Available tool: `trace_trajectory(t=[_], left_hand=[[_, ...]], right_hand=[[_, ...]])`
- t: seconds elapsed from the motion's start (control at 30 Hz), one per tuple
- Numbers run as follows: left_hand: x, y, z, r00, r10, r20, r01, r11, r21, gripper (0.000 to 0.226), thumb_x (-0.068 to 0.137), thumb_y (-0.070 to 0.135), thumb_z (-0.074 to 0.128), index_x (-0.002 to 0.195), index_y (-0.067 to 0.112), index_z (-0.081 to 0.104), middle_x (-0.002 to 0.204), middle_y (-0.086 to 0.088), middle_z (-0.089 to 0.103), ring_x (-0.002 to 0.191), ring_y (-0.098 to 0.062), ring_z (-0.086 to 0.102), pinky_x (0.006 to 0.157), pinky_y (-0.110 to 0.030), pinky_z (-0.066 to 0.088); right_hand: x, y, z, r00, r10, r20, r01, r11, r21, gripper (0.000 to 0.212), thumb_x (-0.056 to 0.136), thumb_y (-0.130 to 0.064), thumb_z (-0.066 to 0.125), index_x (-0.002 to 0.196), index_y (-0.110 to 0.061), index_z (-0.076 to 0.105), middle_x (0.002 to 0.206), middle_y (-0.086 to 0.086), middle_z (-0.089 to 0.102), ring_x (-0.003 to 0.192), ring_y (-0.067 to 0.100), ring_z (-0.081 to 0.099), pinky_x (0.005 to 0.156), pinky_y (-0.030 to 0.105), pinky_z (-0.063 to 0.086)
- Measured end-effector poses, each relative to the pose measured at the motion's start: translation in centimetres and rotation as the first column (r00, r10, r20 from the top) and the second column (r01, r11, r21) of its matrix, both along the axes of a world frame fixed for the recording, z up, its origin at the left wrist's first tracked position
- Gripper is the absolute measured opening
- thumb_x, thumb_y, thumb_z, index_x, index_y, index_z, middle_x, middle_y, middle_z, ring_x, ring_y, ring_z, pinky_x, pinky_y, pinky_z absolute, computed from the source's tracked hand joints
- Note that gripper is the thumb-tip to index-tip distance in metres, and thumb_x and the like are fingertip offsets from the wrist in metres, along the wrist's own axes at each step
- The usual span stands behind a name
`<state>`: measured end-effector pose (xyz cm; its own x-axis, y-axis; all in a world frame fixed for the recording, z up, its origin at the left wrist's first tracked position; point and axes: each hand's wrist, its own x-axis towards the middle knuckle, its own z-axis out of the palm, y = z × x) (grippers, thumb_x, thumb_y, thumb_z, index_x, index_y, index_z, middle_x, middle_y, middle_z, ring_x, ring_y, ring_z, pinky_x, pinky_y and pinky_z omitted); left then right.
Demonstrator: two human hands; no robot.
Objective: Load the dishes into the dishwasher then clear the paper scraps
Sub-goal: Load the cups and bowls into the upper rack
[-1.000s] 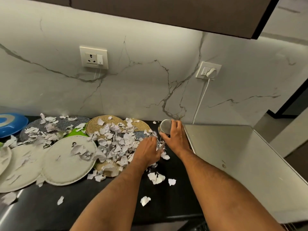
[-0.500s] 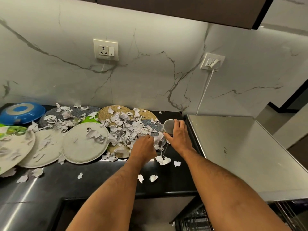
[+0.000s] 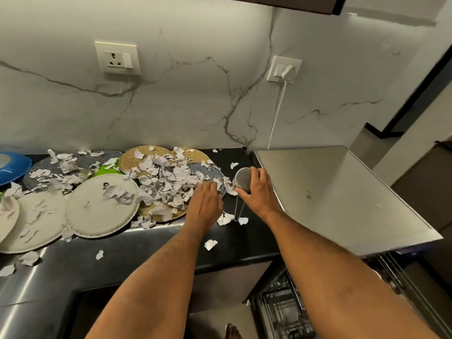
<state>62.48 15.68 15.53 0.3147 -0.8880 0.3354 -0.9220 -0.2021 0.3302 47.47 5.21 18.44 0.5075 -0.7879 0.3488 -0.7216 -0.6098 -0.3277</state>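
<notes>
The task looks barely begun: no dish seems loaded yet, as far as I can see, and the scraps (image 3: 168, 182) lie all over the counter (image 3: 137, 255). The right hand (image 3: 256, 189) has its fingers closed around a small steel cup (image 3: 242, 178), held tilted just above the counter, with a thin wire handle (image 3: 237, 211) hanging under it. The left hand (image 3: 204, 204) rests palm down on the edge of the scrap pile, fingers loosely spread, gripping nothing that I can see. Left to load: 3 pale plates (image 3: 100, 209) at front left, a blue dish (image 3: 12, 167) at far left, approx. 4 round mats (image 3: 144, 157) under the paper, a green thing (image 3: 107, 171) half hidden. The dishwasher rack (image 3: 281, 311) is open low at right, under the steel top (image 3: 342, 192); only part of it shows and I cannot tell what is in it. In the way: scraps cover most dishes, so they may fall to the floor when a plate is lifted.
</notes>
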Motion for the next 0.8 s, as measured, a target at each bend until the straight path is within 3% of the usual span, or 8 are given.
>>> trace_trajectory(t=[0.17,0.3,0.53,0.7,0.8], left_hand=[[-5.9,-1.1,-1.0,0.989,-0.15,-0.01,0.15,0.989,-0.008,0.054,0.105,0.032,0.04,0.148,0.001,0.039,0.149,-0.017,0.046,0.139,-0.028,0.04,0.121,-0.041,0.027],[-12.1,-2.3,-2.3,0.955,-0.297,-0.003,0.297,0.955,0.017,0.053,0.105,0.031,0.04,0.148,-0.001,0.041,0.149,-0.019,0.047,0.141,-0.03,0.041,0.122,-0.042,0.024],[-25.7,-4.5,-5.3,0.84,-0.541,-0.048,0.543,0.837,0.073,0.052,0.105,0.032,0.037,0.149,0.003,0.038,0.15,-0.014,0.045,0.14,-0.026,0.038,0.123,-0.038,0.024],[-35.0,-5.3,-8.6,0.76,-0.634,-0.142,0.649,0.75,0.128,0.049,0.105,0.031,0.036,0.148,0.007,0.037,0.149,-0.01,0.044,0.138,-0.023,0.038,0.122,-0.035,0.024],[-39.2,-5.7,-12.1,0.743,-0.644,-0.181,0.669,0.705,0.236,0.056,0.106,0.036,0.03,0.154,0.009,0.029,0.157,-0.009,0.035,0.146,-0.022,0.03,0.124,-0.038,0.019]], right_hand=[[-7.1,2.1,-1.6,0.993,-0.115,-0.008,0.115,0.992,0.053,0.079,0.084,-0.048,0.078,0.143,-0.013,0.039,0.134,0.009,0.042,0.119,0.023,0.05,0.095,0.033,0.053],[-14.1,3.4,-3.4,0.975,-0.222,-0.028,0.224,0.967,0.123,0.083,0.082,-0.048,0.079,0.145,-0.013,0.038,0.135,0.008,0.042,0.12,0.022,0.049,0.098,0.03,0.048],[-28.1,5.0,-6.8,0.908,-0.414,-0.057,0.415,0.879,0.233,0.085,0.082,-0.044,0.081,0.145,-0.007,0.038,0.134,0.014,0.043,0.122,0.031,0.047,0.101,0.044,0.049],[-36.8,5.4,-9.6,0.86,-0.5,-0.097,0.504,0.809,0.301,0.085,0.082,-0.043,0.08,0.145,-0.005,0.038,0.138,0.016,0.043,0.127,0.032,0.043,0.106,0.045,0.045],[-40.8,5.2,-12.2,0.838,-0.528,-0.134,0.54,0.771,0.337,0.086,0.079,-0.038,0.082,0.145,-0.007,0.037,0.138,0.014,0.043,0.128,0.031,0.043,0.108,0.041,0.041]])
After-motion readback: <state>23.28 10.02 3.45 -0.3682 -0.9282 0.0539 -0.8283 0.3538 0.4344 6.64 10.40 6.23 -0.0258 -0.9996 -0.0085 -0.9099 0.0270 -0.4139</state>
